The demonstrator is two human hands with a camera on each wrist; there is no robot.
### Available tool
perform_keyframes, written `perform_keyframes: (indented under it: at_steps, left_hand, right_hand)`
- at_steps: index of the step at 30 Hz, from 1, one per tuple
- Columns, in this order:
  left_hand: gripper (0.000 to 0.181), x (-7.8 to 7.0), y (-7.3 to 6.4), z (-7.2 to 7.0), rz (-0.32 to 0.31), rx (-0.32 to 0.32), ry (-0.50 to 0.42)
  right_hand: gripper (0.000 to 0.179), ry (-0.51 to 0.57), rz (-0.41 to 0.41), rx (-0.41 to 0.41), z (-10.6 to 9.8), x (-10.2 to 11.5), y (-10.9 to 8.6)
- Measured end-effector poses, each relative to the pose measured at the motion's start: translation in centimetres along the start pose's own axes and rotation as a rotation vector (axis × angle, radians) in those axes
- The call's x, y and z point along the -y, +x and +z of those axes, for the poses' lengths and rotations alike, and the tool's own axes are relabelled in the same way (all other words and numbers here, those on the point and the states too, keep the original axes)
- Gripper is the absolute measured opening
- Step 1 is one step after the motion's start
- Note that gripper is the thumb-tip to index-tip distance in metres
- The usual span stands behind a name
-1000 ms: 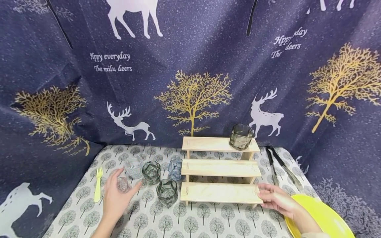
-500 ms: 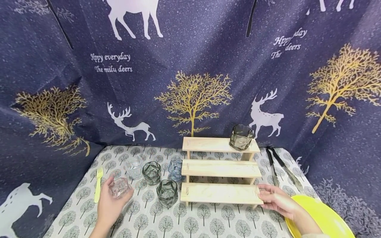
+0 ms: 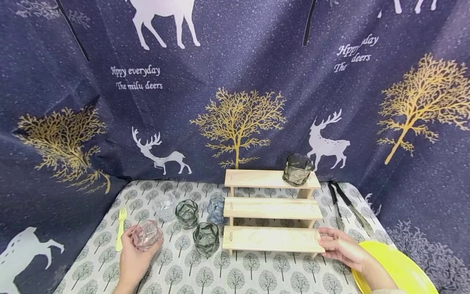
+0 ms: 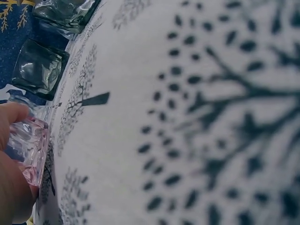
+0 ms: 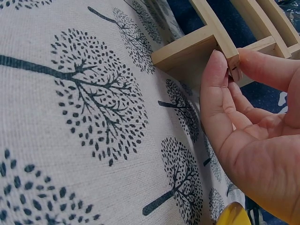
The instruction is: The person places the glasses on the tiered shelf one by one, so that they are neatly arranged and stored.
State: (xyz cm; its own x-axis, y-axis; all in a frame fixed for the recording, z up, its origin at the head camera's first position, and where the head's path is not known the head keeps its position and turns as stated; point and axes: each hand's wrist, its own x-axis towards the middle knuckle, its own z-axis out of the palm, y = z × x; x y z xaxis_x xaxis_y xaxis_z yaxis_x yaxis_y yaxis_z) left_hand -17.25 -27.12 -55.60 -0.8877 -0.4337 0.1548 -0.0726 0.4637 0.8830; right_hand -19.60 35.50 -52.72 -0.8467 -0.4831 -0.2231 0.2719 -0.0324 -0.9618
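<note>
My left hand (image 3: 134, 259) grips a clear pinkish glass tumbler (image 3: 147, 235) at the left of the table, thumb and fingers round its sides. The left wrist view shows the tumbler (image 4: 29, 149) at its left edge, with two dark green glasses beyond. At the right end of a three-step wooden shelf (image 3: 271, 237), my right hand (image 3: 344, 248) pinches the lowest board. Close up in the right wrist view, the thumb and index finger of that hand (image 5: 255, 126) meet at the board's corner. A smoky grey glass (image 3: 298, 170) stands on the top step, toward its right.
Left of the shelf stand a clear glass (image 3: 165, 207), a green glass (image 3: 187, 214), another green glass (image 3: 206, 239) and a blue glass (image 3: 216, 210). A yellow fork (image 3: 121, 229) lies far left. Black-handled tongs (image 3: 350, 208) and a yellow plate (image 3: 398, 265) are at right.
My left hand has drawn back toward me and slightly left with the pinkish tumbler, which now shows tilted in its grip. The right hand stays on the shelf's edge.
</note>
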Motion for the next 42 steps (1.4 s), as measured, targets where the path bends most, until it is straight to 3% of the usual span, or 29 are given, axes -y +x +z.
perform_keyframes:
  at_steps: [8, 17, 24, 33, 39, 42]
  left_hand:
    - [0.100, 0.3, 0.0, 0.3, -0.019, -0.038, -0.075]
    - [0.093, 0.3, -0.2, 0.4, -0.040, -0.089, -0.065]
    - [0.088, -0.1, -0.3, 0.4, -0.034, -0.093, -0.114]
    - [0.092, -1.3, -0.2, -0.3, -0.025, -0.094, -0.160]
    - [0.088, -3.2, -0.5, -0.9, 0.044, -0.132, -0.102]
    - [0.087, -4.3, -0.7, -1.0, 0.054, -0.117, -0.088]
  right_hand:
    - [0.052, 0.019, 0.005, -0.002, -0.1, -0.1, -0.1]
    - [0.049, 0.026, -0.003, 0.020, -0.2, -0.2, 0.0]
    - [0.050, 0.024, 0.002, 0.012, -0.2, 0.0, 0.0]
    - [0.053, 0.024, 0.007, 0.011, -0.2, 0.0, 0.0]
    - [0.053, 0.031, 0.009, 0.007, 0.0, 0.2, -0.1]
    - [0.051, 0.030, 0.007, 0.010, 0.0, 0.1, -0.1]
